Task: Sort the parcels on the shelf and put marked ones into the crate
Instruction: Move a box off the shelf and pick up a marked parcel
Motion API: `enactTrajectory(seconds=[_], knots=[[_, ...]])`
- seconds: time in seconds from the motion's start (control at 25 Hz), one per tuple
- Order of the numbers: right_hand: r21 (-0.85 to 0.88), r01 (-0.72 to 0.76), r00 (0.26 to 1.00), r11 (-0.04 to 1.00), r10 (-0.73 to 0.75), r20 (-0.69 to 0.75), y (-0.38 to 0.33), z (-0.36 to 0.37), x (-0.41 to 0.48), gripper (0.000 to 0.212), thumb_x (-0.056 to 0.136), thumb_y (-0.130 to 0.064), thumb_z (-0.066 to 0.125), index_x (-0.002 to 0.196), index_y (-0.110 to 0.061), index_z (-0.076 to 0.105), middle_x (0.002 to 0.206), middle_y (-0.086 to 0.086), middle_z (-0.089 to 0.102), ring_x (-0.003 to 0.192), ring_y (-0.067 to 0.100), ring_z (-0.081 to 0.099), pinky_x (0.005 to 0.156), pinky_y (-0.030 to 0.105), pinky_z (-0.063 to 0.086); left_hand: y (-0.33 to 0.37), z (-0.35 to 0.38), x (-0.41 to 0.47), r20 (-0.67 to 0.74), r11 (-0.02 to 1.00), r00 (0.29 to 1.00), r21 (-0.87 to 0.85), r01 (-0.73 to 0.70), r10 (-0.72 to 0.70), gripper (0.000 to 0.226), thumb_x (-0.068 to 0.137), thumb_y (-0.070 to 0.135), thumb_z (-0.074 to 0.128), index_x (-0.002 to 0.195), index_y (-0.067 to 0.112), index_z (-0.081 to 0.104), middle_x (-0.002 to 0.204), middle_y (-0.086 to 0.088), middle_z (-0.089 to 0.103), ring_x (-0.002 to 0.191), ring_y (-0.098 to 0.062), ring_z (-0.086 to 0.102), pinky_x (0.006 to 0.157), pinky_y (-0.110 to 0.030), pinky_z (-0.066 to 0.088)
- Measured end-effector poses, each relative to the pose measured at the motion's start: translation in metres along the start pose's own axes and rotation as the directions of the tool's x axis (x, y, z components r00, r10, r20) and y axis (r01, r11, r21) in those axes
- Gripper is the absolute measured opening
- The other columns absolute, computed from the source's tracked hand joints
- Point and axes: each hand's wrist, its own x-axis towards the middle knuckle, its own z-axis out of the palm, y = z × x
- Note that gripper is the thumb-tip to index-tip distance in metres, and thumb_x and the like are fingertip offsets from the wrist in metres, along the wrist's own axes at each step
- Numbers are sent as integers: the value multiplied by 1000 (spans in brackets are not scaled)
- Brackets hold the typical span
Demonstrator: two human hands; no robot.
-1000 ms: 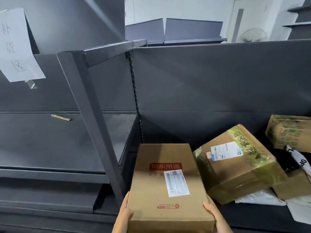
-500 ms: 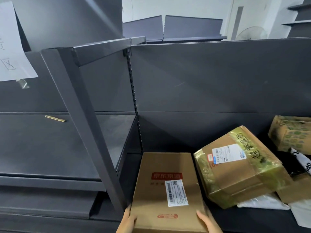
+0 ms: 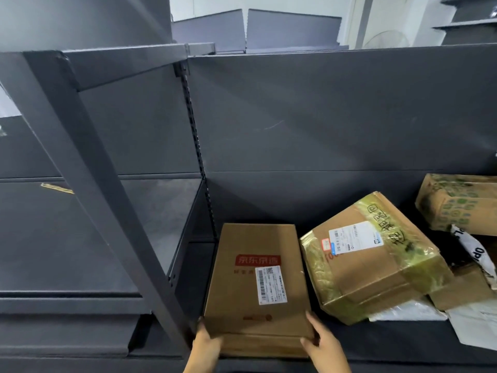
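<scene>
At the near edge of the shelf (image 3: 403, 343) lies the flat brown box (image 3: 258, 281), red logo and white label up; left hand (image 3: 207, 344) and right hand (image 3: 324, 345) grip its near corners, fingers curled round the front edge; judgement: hold it level, square to the upright post (image 3: 107, 189), clear of the taped parcel (image 3: 376, 265) just beside; printed carton (image 3: 462, 208) and white mailer (image 3: 474, 255) lie further right; all sealed, contents unseen; crate not in view.
</scene>
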Motion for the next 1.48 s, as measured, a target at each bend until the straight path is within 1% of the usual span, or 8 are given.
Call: enactTrajectory(seconds=[0.16, 0.36, 0.48, 0.56, 0.64, 0.8, 1.08, 1.48], knots=[[-83, 29, 999, 996, -32, -30, -6, -6, 13, 58, 91, -12, 58, 144, -22, 38, 154, -1, 31, 140, 14, 33, 113, 20, 23, 8, 11, 1, -288, 961, 917, -63, 270, -276, 71, 93, -4, 41, 151, 6, 2, 127, -13, 52, 93, -27, 58, 63, -15, 45], [-100, 6, 1000, 995, -9, -30, -11, -12, 15, 54, 91, -16, 57, 142, -24, 41, 149, 0, 41, 136, 16, 40, 108, 19, 30, 24, 21, 14, -376, 915, 836, -116, 386, -401, 68, 96, 0, 37, 151, 6, -3, 117, -10, 47, 62, -12, 38, 38, -9, 39], [-79, -16, 999, 997, 13, -34, -10, -15, 16, 55, 90, -20, 59, 141, -28, 42, 144, -2, 47, 132, 16, 44, 107, 22, 34, 23, 24, 18, -389, 895, 809, -123, 428, -440, 67, 96, 0, 41, 150, 5, 3, 146, -20, 33, 108, -34, 51, 76, -22, 45], [-74, -25, 999, 997, 22, -35, -9, -15, 17, 56, 89, -23, 60, 141, -32, 40, 142, -4, 48, 130, 15, 46, 104, 21, 37, 18, 19, 20, -395, 911, 829, -60, 407, -396, 74, 91, -3, 48, 150, 1, 3, 158, -17, 12, 140, -30, 27, 103, -23, 30], [-69, -26, 998, 997, 22, -51, -6, -14, 17, 58, 89, -25, 60, 142, -34, 38, 142, -6, 48, 129, 13, 46, 102, 21, 39, 24, 19, 21, -423, 908, 805, -157, 387, -416, 78, 89, 6, 60, 149, -2, 11, 157, -18, 13, 144, -30, 18, 115, -31, 21], [120, -66, 989, 991, 81, -122, 10, -11, 16, 66, 82, -27, 70, 142, -21, 41, 140, 2, 50, 125, 18, 51, 104, 28, 42, 64, 39, 25, -525, 862, 687, -251, 440, -503, 82, 88, 44, 58, 149, 6, 18, 159, -15, 4, 147, -29, -1, 118, -39, 2], [486, 83, 696, 870, 299, -653, 8, -70, 18, 85, 61, -25, 88, 122, -12, 28, 133, 11, 23, 117, 30, 37, 94, 45, 42, 107, 107, 47, -426, 923, 845, 53, 381, -324, 82, 87, 51, 56, 149, 15, 15, 156, -18, 4, 143, -36, 7, 117, -48, 13], [455, 294, 681, 841, 150, -717, 3, -197, 57, 92, 73, -44, 74, 143, -36, 15, 154, 7, 15, 138, 33, 26, 104, 49, 34, 143, 175, 57, -329, 954, 926, 167, 249, -184, 78, 89, 44, 55, 148, 10, 16, 153, -16, 13, 142, -34, 16, 115, -40, 21]])
